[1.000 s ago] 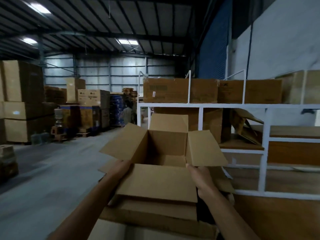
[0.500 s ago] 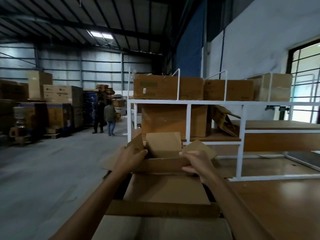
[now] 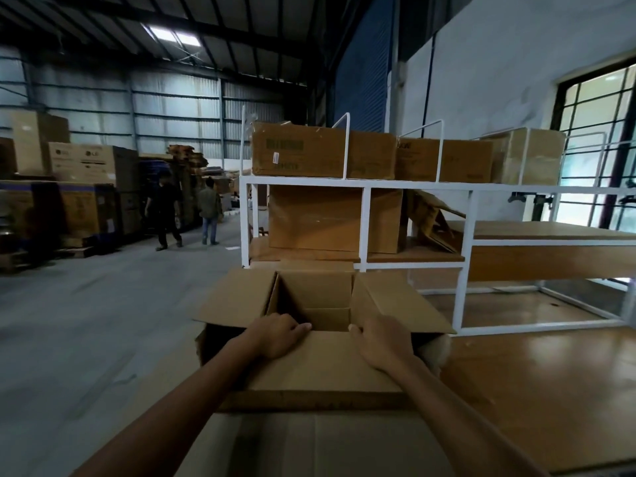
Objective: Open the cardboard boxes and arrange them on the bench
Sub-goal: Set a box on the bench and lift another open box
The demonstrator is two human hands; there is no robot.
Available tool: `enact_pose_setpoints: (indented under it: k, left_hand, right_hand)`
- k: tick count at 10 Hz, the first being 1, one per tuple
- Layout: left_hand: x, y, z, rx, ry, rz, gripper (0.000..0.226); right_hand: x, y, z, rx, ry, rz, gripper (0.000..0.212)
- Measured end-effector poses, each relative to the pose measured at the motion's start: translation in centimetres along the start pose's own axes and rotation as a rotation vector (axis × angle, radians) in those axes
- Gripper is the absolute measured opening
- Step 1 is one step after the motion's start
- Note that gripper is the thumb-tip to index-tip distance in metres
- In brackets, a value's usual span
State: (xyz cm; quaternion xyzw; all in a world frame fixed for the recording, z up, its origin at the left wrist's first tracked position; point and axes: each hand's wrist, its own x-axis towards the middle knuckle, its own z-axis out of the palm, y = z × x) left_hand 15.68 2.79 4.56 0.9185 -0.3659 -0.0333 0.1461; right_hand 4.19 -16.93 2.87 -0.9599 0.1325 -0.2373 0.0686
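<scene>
Box: an open brown cardboard box (image 3: 315, 304) stands directly under and ahead of both hands, at the left end of the bench, its four flaps spread outward and its inside bare.
Left hand: the left hand (image 3: 277, 335) lies palm down on the near flap, clamped on nothing, fingers loosely bent with the tips at the fold.
Right hand: the right hand (image 3: 382, 340) presses the same flap palm down, thumb stretched along the fold; its fingertips are hidden at the box's corner, so its grip cannot be told.
Below the wrists: a flat sheet of pale cardboard (image 3: 309, 442) lies nearer the person.
Bench: a glossy brown wooden bench top (image 3: 537, 373) spreads to the right of the right hand.
Rack: a white metal-framed rack (image 3: 364, 184) rises beyond the fingertips, with closed brown cartons (image 3: 299, 149) on its top shelf.
Background: two people (image 3: 165, 208) walk on the grey warehouse floor, far off past the left hand.
</scene>
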Motion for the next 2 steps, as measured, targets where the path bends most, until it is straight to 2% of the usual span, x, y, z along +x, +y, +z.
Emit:
enact_pose_setpoints:
  k: [1,2]
  left_hand:
    - [0.4,-0.2,0.3,-0.005,-0.021,-0.023,0.059]
    - [0.2,0.9,-0.2,0.003,-0.014,0.009,0.049]
  right_hand:
    - [0.4,-0.2,0.1,-0.042,-0.048,0.007,0.044]
    - [0.3,0.0,-0.4,0.044,-0.032,0.021,0.036]
